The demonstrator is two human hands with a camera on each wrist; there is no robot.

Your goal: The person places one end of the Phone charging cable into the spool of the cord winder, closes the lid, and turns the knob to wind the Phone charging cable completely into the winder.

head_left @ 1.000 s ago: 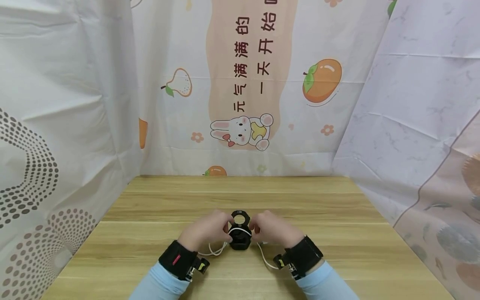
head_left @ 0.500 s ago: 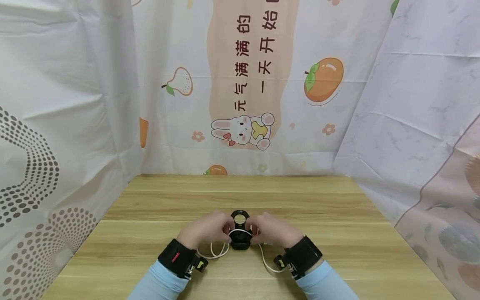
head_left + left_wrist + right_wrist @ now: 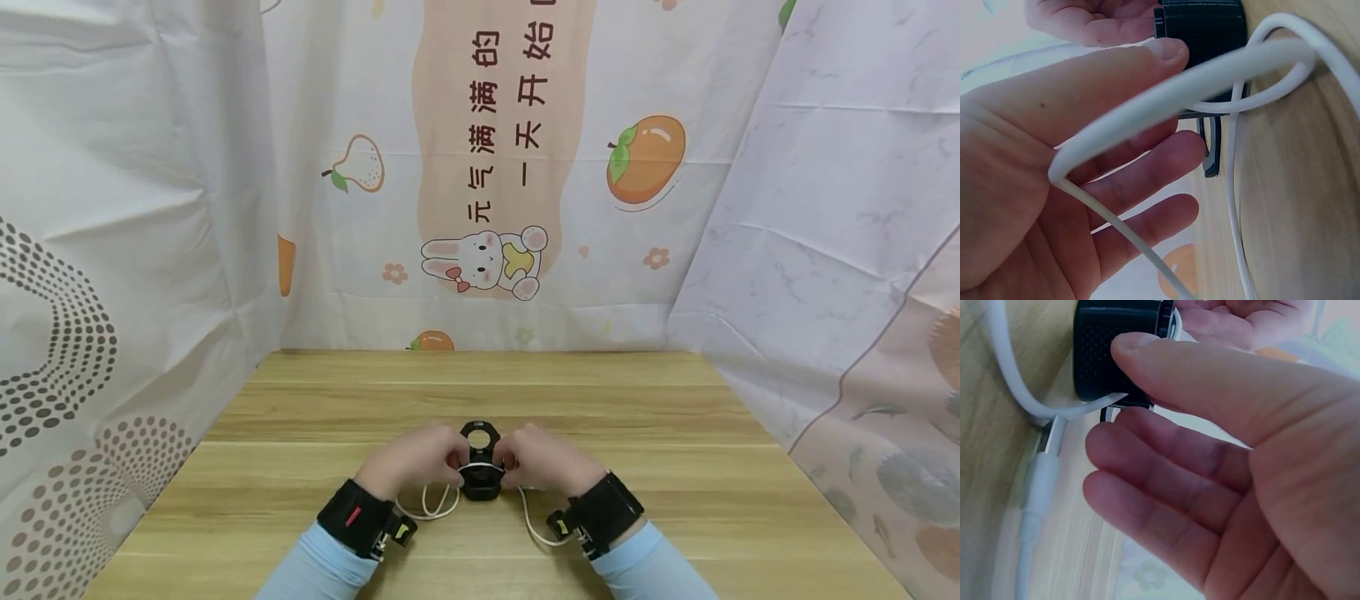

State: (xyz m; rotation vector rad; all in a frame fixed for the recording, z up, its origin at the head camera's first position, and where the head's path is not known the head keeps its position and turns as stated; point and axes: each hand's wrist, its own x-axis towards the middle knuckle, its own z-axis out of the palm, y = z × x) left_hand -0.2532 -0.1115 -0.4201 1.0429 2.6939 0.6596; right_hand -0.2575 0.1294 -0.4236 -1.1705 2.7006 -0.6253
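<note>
A small black stand (image 3: 482,490) with an octagonal black ring (image 3: 464,431) at its far end lies on the table. My left hand (image 3: 412,460) and right hand (image 3: 546,460) grip its two sides. A white cable (image 3: 527,515) crosses the front of the black body between my fingers. In the left wrist view, the left thumb rests on the body's edge, with cable looping in front. The right thumb lies on the dotted black face in the right wrist view; the cable disappears at my fingers, so whether they pinch it too I cannot tell.
Loose cable lies beside each hand, and a white plug (image 3: 1040,487) with a metal tip (image 3: 1054,434) hangs below the right one. The wooden table (image 3: 480,383) ends at a printed cloth (image 3: 345,267) behind; more cloth hangs at both sides.
The cable stretch across the black body has slid slightly toward me and lies flatter. The loose loop at the left has shifted a little. Both hands stay almost in place.
</note>
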